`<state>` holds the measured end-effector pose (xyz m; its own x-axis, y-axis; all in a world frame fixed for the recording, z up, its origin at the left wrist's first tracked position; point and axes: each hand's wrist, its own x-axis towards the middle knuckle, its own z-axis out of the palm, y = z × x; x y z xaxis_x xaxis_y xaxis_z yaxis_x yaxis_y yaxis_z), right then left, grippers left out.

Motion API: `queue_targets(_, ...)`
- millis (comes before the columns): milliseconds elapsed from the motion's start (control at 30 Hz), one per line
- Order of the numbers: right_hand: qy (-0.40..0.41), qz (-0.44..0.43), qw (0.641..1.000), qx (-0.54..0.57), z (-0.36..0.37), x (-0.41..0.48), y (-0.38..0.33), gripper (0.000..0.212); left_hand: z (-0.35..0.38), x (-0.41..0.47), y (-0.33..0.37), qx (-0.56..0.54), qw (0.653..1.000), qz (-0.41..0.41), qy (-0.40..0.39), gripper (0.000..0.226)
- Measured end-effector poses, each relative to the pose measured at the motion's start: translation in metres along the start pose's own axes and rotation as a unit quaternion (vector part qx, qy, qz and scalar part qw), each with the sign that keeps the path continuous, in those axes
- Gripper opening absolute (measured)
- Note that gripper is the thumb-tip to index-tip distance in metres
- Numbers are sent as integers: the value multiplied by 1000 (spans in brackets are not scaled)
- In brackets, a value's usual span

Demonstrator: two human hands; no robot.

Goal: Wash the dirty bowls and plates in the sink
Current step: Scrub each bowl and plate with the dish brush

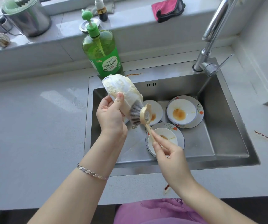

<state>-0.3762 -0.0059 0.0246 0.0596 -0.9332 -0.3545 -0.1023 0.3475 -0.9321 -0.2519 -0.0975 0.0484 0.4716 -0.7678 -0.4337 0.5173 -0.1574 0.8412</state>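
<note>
My left hand (111,113) grips a soapy white dish (122,88), tilted on edge over the sink's left side and covered in foam. My right hand (168,152) holds the beige handle of a dish brush (142,114), whose grey bristles press against the dish. In the steel sink (223,126) lie dirty dishes: a white bowl with an orange stain (182,110) on a flowered plate, a smaller bowl (164,135) on another plate under my right hand, and a stained plate (155,110) behind the brush.
A green dish-soap pump bottle (102,52) stands at the sink's back left corner. The chrome tap (210,46) rises at the back right. On the sill sit a steel pot (28,16), a small bottle (101,10) and a pink cloth (167,8). Grey counter surrounds the sink.
</note>
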Motion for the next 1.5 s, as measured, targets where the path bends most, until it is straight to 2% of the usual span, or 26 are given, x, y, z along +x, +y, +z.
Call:
queue_targets(67,7,29,999,30,-2,0,2,37,-2,-4,2,3,1000,-17,-17,12)
queue_targets(167,21,118,988,102,-14,11,6,33,-11,-7,5,5,997,-42,-69,8)
queue_targets(300,-17,205,962,180,-35,17,14,29,-34,5,11,57,988,-49,-138,13)
queue_targets(367,-42,234,953,189,-45,19,18,28,-49,13,16,97,976,-58,-184,3)
queue_targets(400,-50,246,949,189,-50,19,19,27,-56,16,18,109,970,-61,-211,10)
queue_targets(467,-52,258,946,190,-57,20,20,27,-68,21,22,147,948,-75,-270,37)
queue_targets(533,-46,255,948,187,-63,25,19,27,-78,20,24,190,925,-91,-316,50)
queue_targets(633,-55,227,965,118,-68,31,10,29,-86,16,24,265,886,-94,-369,46)
queue_targets(767,-99,119,988,-11,-62,25,-3,33,-90,19,22,335,865,-68,-367,24)
queue_targets(833,-113,72,989,-57,-60,23,-5,35,-90,20,22,366,853,-60,-367,28)
queue_targets(900,-109,99,986,-74,-63,27,-1,34,-89,19,23,388,842,-54,-372,36)
queue_targets(1000,-105,156,980,-63,-67,28,3,34,-88,18,21,391,840,-44,-374,39)
queue_targets(1100,-131,117,983,-55,-65,23,-3,34,-88,19,20,389,846,-29,-363,27)
queue_targets(1233,-99,110,985,-85,-66,30,-3,37,-84,22,22,399,841,-28,-364,20)
queue_targets(1333,-113,34,989,-94,-59,24,-11,37,-82,23,22,404,840,-16,-361,19)
queue_targets(1400,-130,-10,986,-104,-54,21,-20,39,-82,25,24,400,842,-11,-362,20)
queue_targets(1500,-98,20,986,-131,-61,37,-14,36,-81,25,28,394,842,-10,-369,36)
